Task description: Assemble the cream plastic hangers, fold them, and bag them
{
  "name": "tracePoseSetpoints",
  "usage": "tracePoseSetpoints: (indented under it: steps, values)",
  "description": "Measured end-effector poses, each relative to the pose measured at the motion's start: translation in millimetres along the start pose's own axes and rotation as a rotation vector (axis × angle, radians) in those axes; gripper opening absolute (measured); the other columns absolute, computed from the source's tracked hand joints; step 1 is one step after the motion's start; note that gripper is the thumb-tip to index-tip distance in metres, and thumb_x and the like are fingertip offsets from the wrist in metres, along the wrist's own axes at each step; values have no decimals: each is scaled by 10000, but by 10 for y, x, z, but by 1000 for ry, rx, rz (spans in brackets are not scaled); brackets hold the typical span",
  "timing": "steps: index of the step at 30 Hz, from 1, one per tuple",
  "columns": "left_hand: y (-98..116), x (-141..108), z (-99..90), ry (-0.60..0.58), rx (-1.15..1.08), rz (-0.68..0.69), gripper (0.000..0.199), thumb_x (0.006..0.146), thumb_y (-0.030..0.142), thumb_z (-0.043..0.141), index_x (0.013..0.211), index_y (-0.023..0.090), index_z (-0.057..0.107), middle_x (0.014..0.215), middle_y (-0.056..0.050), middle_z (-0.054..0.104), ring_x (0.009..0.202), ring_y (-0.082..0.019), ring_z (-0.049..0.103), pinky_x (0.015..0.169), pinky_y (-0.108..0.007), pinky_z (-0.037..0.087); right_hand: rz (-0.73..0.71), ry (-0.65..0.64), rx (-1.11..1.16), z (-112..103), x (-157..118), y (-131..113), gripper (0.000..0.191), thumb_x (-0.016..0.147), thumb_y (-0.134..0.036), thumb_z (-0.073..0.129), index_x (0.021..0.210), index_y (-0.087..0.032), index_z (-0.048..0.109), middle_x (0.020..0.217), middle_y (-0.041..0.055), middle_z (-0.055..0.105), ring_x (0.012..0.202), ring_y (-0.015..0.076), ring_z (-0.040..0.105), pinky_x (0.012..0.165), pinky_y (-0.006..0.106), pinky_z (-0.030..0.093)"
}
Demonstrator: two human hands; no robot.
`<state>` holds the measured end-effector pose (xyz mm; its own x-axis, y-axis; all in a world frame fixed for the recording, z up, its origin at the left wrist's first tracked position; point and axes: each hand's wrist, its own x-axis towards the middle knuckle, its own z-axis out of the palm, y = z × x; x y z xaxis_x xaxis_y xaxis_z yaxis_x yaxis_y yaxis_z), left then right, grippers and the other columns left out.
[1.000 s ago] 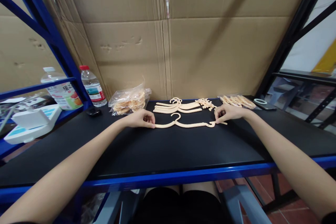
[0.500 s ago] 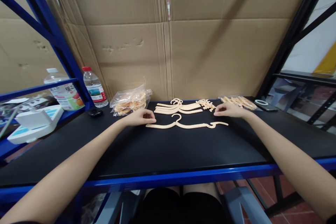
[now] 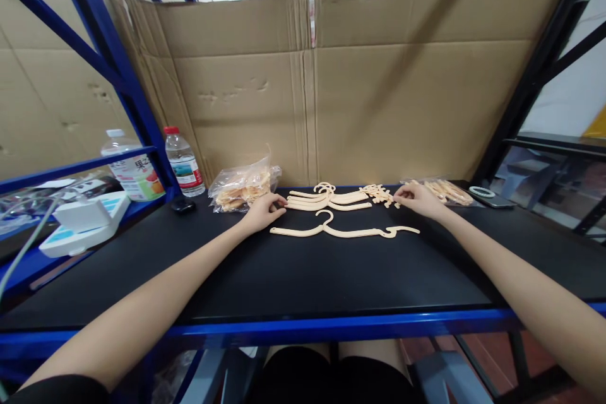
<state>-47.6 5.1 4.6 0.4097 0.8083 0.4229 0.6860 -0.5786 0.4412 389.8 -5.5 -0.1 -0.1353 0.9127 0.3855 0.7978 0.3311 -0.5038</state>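
Note:
Nearest me on the black table lies a beige hanger with its hook upward and a small curved piece at its right end. Behind it sits a stack of similar hanger parts. My left hand is at the left ends of the stack, fingers curled; whether it grips one is too small to tell. A pile of small beige hooks lies right of the stack. My right hand has thumb and fingers pinched at the pile's right edge, on something too small to make out.
A plastic bag of beige parts stands back left, another bag back right beside a phone. Bottles, a black object and a white power strip are left. Cardboard closes the back.
My left hand has moved from the near hanger's left end to the stack behind. My right hand has come to the small hooks' edge. The camera view has shifted slightly.

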Motion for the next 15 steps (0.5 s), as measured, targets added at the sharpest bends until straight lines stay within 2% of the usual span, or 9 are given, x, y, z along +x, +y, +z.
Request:
tracePoseSetpoints:
  steps: [3,9,15]
  values:
    - [-32,22,40,36,47,9,195,744,235,580,913,155,634,906,-60,642,553,-110,516,657,-287,449,1,24,-25,17,7,-5,271,726,-412,511,717,-173,637,650,59,627,615,197,558,575,312,410]
    - [-21,53,65,34,84,45,218,756,265,577,937,170,650,882,-53,648,515,-107,497,607,-270,429,3,45,-76,12,56,63,221,737,-318,488,796,-168,639,686,51,629,604,169,538,568,284,409]
    - [-4,81,84,4,117,59,183,769,274,573,895,172,658,881,-48,630,515,-103,476,632,-276,425,-76,-88,-94,-97,51,80,153,694,-283,573,760,-190,675,709,35,629,615,161,506,588,284,394]
